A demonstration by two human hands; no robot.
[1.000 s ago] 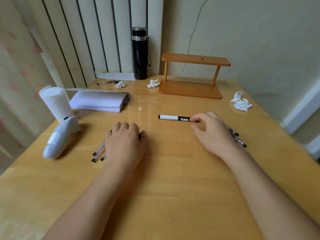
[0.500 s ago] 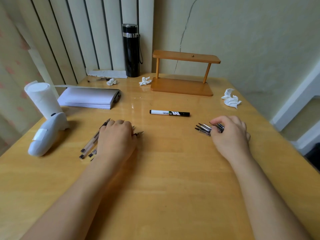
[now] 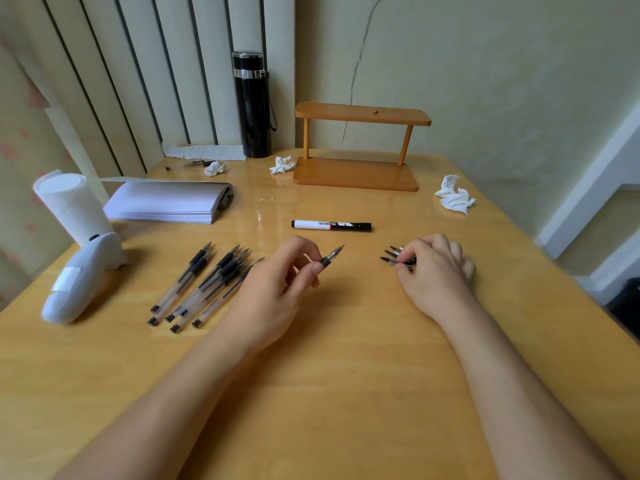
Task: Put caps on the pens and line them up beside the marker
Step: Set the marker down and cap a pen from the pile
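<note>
Lifted off the loose pens [image 3: 204,282] since 0.5 s ago, the left hand [image 3: 273,289] now pinches 1 uncapped pen [image 3: 330,259] between thumb and forefinger, just below the marker [image 3: 330,225]. Right hand [image 3: 434,271] fingers curl around the caps [image 3: 394,258] on the table [image 3: 346,375].

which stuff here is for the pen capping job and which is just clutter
For the job: marker; loose pens; pen pinched in left hand; caps gripped by right hand.

Lying about: flask; wooden shelf; crumpled tissues; paper stack; tissue roll.
</note>
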